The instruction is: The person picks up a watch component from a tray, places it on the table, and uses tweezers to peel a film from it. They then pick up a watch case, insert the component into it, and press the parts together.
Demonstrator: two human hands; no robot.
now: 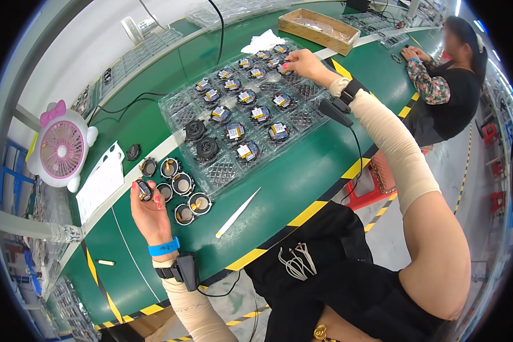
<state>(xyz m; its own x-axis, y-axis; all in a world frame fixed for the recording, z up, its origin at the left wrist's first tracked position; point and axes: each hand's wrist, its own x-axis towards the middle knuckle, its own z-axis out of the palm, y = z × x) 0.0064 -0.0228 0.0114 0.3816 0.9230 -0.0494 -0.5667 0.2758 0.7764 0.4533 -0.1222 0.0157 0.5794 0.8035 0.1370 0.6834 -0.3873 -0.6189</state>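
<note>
My left hand (151, 214) grips a small round black module (145, 190) between thumb and fingers, above the table's left part. Beside it sit several round metal-rimmed cases (182, 184), open side up, some with an orange-brown piece inside. At the far right end of a clear plastic tray (219, 174), my right hand (306, 64) has its fingertips pinched on another round module (284, 69), partly hidden by them. Rows of similar modules with yellow-and-white labels (247, 97) fill many tray pockets. Two plain black round parts (207, 149) lie in the tray's near left pockets.
White pointed tweezers (237, 213) lie near the table's front edge. A pink fan (62, 147) and white sheet (101, 181) are at left. Beyond the tray stand crumpled white tissue (266, 42) and a cardboard box (318, 31). A co-worker (453, 80) sits at right.
</note>
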